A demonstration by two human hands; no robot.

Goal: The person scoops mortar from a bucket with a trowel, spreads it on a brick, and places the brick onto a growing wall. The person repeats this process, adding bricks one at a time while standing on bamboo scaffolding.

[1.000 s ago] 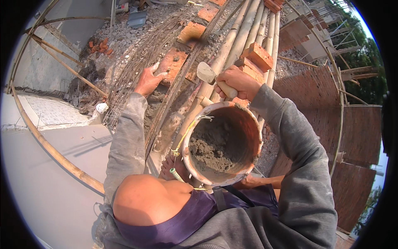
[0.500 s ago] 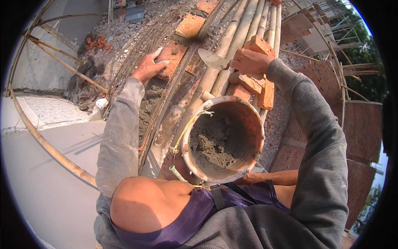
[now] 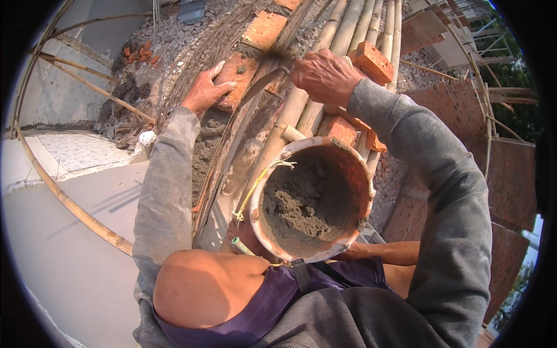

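Note:
My left hand (image 3: 204, 91) grips the left side of an orange brick (image 3: 239, 74), its thumb along the near edge and some fingers hidden. The brick is the nearest of a row, with a dab of mortar on top. Wet mortar (image 3: 210, 148) lies just below it. My right hand (image 3: 326, 76) is closed around a trowel, its handle hidden in the fist. Seen nearly edge-on, the trowel blade (image 3: 268, 77) is at the brick's right side; whether it touches cannot be made out. A bucket (image 3: 371, 194) part-filled with mortar stands in front of me.
Bamboo poles (image 3: 310, 113) run away from me beside the row. Loose bricks (image 3: 374, 62) rest on them, near my right forearm. A bent bamboo pole (image 3: 75, 206) arcs along the left. Rubble (image 3: 180, 43) covers ground beyond. A yellow cord (image 3: 253, 188) hangs by the bucket.
My right hand has moved left, toward the brick, turning the trowel blade from flat to nearly edge-on. The left hand stays at the same brick.

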